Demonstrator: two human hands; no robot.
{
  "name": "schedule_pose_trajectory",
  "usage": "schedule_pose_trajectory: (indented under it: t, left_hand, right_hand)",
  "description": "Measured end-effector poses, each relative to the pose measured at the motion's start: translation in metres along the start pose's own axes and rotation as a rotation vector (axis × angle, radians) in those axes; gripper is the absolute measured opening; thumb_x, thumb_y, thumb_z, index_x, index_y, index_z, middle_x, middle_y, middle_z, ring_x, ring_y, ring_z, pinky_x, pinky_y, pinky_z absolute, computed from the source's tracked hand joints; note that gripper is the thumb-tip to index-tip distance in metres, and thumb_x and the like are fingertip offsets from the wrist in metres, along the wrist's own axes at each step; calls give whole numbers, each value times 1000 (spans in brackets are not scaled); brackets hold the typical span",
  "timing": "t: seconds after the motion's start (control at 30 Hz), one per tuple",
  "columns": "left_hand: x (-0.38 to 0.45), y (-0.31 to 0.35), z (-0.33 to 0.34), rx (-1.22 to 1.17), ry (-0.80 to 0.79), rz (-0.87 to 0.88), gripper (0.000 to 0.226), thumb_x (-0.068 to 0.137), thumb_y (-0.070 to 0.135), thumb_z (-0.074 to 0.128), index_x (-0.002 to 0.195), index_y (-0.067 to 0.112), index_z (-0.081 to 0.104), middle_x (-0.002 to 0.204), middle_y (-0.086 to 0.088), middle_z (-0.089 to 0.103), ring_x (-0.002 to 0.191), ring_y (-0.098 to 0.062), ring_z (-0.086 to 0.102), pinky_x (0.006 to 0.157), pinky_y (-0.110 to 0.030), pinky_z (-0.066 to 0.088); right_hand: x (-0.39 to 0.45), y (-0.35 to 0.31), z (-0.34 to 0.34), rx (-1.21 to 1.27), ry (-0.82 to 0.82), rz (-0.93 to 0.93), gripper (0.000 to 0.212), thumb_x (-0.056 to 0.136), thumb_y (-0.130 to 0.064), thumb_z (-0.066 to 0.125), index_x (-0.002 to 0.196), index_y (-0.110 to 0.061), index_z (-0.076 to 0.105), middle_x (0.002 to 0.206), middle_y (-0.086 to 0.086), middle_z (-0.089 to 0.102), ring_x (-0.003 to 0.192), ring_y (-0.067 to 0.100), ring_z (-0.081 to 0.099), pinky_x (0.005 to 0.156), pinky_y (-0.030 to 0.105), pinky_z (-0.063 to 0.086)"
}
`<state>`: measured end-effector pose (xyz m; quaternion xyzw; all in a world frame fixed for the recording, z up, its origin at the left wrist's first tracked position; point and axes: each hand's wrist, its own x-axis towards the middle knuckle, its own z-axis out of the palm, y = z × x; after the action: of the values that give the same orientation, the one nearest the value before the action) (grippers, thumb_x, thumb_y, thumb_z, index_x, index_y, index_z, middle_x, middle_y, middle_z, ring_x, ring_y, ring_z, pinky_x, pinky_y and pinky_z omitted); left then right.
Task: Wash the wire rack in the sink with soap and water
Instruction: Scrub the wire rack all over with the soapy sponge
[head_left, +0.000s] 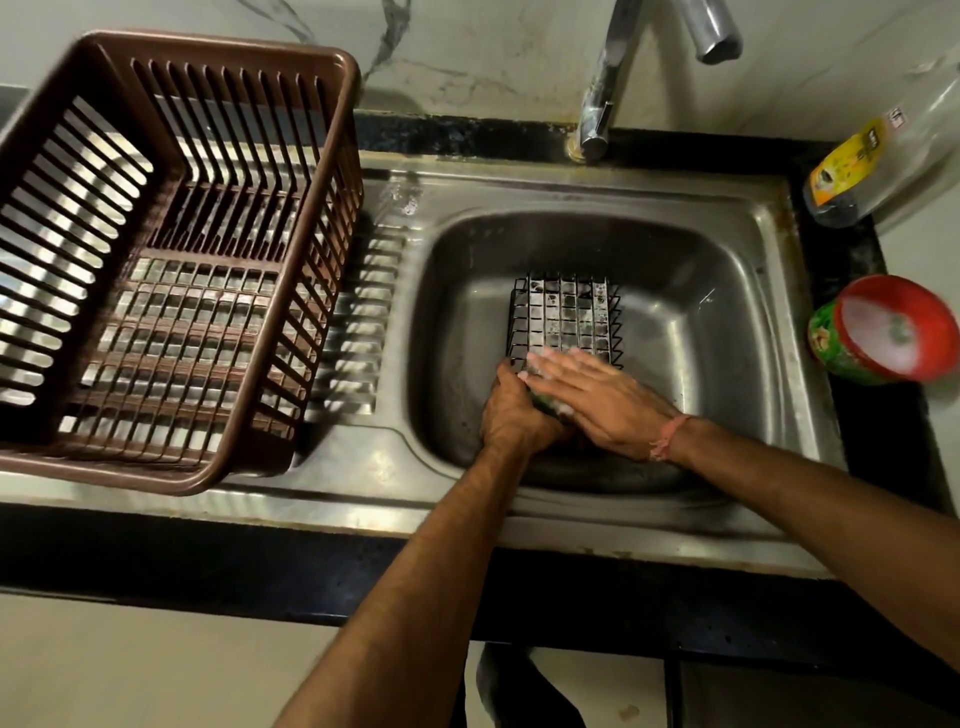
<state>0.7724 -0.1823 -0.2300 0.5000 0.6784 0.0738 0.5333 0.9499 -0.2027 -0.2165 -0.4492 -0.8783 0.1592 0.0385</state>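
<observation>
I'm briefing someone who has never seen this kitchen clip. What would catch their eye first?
Two hands meet low in the steel sink: the left hand grips the near edge of a black wire rack, while the right hand lies flat over a green scrubber on it. A big brown dish basket fills the drainboard to the left. A red-rimmed soap tub sits on the counter at right.

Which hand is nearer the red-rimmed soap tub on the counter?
Right. The right hand lies flat over the wire rack's near edge, on the soap tub's side; the left hand grips the rack farther left.
</observation>
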Motion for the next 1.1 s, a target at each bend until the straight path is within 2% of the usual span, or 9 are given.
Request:
schedule_pose_trajectory:
  t: [0.17, 0.37, 0.43, 0.57, 0.67, 0.73, 0.8, 1.0, 1.1]
  left_hand:
    - [-12, 7, -5, 18, -1, -53, 153, 56, 21, 108, 169, 34, 5, 169, -5, 38, 155, -34, 38, 123, -48, 41]
    - [-12, 3, -6, 34, -11, -45, 162, 49, 23, 109, 170, 33, 2, 168, -6, 39, 155, -35, 37, 123, -46, 40]
    - [-13, 5, -7, 36, -14, -44, 161, 49, 21, 109, 170, 30, 2, 170, -6, 35, 156, -35, 35, 124, -47, 39]
    - [-13, 7, -7, 37, 10, -45, 153, 56, 25, 104, 169, 25, 0, 170, -9, 34, 153, -36, 39, 122, -49, 42]
    - [-16, 6, -6, 86, 66, 17, 136, 64, 38, 93, 168, 22, 7, 163, -8, 44, 148, -32, 49, 119, -43, 46]
    - [-17, 8, -7, 85, 55, 21, 130, 69, 36, 92, 169, 22, 11, 165, -8, 42, 150, -32, 47, 120, -42, 44]
    - [-18, 11, -9, 92, 9, -15, 137, 71, 29, 95, 171, 20, 2, 170, -7, 35, 154, -32, 40, 123, -42, 40]
    - [-19, 13, -8, 76, 6, -74, 150, 66, 21, 102, 171, 20, -5, 172, -5, 31, 157, -34, 33, 126, -46, 37]
    - [-18, 13, -9, 72, 19, -77, 154, 61, 22, 104, 171, 20, -5, 173, -5, 29, 157, -34, 33, 125, -46, 38]
  right_hand:
    - [54, -5, 0, 48, 293, 496, 59, 107, -18, 39, 164, -28, 23, 172, -2, 18, 160, 16, 6, 130, 49, 8]
    - [110, 12, -5, 88, 445, 726, 71, 98, 1, 49, 162, -26, 30, 169, 2, 27, 159, 17, 16, 131, 41, 7]
    - [117, 16, -7, 84, 439, 689, 73, 97, 3, 51, 160, -28, 33, 168, 3, 29, 158, 19, 18, 131, 44, 8]
    - [91, 3, 0, -3, 213, 160, 82, 88, 16, 44, 156, -30, 41, 168, 0, 28, 158, 20, 19, 130, 47, 14]
    - [51, -11, 5, 20, 105, -28, 84, 89, 14, 44, 160, -30, 37, 170, -3, 24, 159, 18, 17, 130, 44, 15]
    - [31, -9, 4, 33, 94, -31, 91, 85, 16, 44, 162, -31, 31, 171, -3, 20, 159, 15, 14, 131, 41, 15]
    - [23, 1, -2, 18, 115, 17, 95, 82, 18, 43, 163, -30, 28, 172, -1, 19, 160, 15, 12, 130, 43, 15]
    - [75, 26, -21, 74, 345, 585, 73, 99, 4, 45, 164, -21, 22, 170, 5, 23, 158, 21, 17, 130, 39, 7]
    - [99, 19, -16, 76, 354, 559, 68, 100, 0, 45, 162, -22, 29, 169, 3, 28, 158, 21, 19, 131, 44, 10]
